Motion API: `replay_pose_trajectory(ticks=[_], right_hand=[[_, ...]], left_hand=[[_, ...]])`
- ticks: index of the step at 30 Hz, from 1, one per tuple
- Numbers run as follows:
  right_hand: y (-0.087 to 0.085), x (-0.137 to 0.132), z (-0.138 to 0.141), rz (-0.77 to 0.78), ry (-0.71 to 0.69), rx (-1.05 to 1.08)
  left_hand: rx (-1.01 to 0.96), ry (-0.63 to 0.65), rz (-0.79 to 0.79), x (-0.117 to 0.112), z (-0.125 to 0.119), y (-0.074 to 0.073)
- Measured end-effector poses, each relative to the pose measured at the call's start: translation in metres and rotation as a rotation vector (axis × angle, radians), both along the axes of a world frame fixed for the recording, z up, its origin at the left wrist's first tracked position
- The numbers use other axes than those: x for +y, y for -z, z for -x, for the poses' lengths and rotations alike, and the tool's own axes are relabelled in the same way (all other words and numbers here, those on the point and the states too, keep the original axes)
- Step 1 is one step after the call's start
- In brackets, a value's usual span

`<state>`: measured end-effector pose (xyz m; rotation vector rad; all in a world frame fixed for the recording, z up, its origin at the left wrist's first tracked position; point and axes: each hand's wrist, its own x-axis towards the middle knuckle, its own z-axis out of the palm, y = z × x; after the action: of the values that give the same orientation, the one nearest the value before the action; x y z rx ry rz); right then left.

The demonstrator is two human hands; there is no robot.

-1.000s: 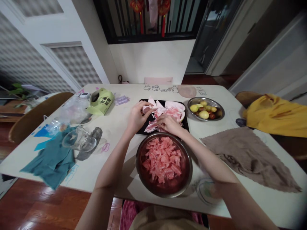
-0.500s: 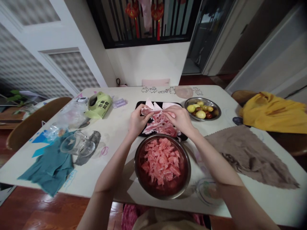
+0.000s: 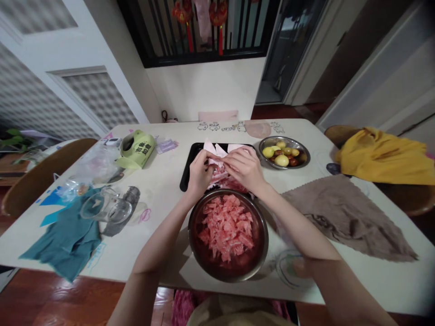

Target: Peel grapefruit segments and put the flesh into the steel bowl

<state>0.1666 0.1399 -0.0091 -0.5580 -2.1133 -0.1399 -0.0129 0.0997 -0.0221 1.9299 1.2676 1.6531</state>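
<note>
Over a black tray (image 3: 185,176) of raw meat slices, my left hand (image 3: 201,174) and my right hand (image 3: 246,170) are close together, fingertips nearly meeting. Both are closed in a pinch on a meat slice (image 3: 217,160), which the fingers largely cover. More red and white meat (image 3: 229,182) lies in the tray beneath them, with pale pointed pieces (image 3: 209,146) at its far side. Directly in front of me, a metal bowl (image 3: 264,244) holds a heap of small pink meat pieces (image 3: 227,226).
Right of the tray stands a metal bowl (image 3: 307,158) of yellow and brown fruit. A brown cloth (image 3: 350,217) covers the table's right. On the left are a glass pitcher (image 3: 112,206), a teal cloth (image 3: 68,240), a plastic bag (image 3: 98,165) and a green visor (image 3: 137,149).
My hands have come closer together and slightly nearer to me, and the slice between them shows less. The tray's left end has shifted left and is now uncovered.
</note>
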Motion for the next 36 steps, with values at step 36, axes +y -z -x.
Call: replay_pose_trajectory(ticks=[36], right_hand=[[-0.012, -0.013, 0.001, 0.080, 0.048, 0.183]], left_hand=[[-0.172, 0.283, 0.150, 0.003, 0.014, -0.015]])
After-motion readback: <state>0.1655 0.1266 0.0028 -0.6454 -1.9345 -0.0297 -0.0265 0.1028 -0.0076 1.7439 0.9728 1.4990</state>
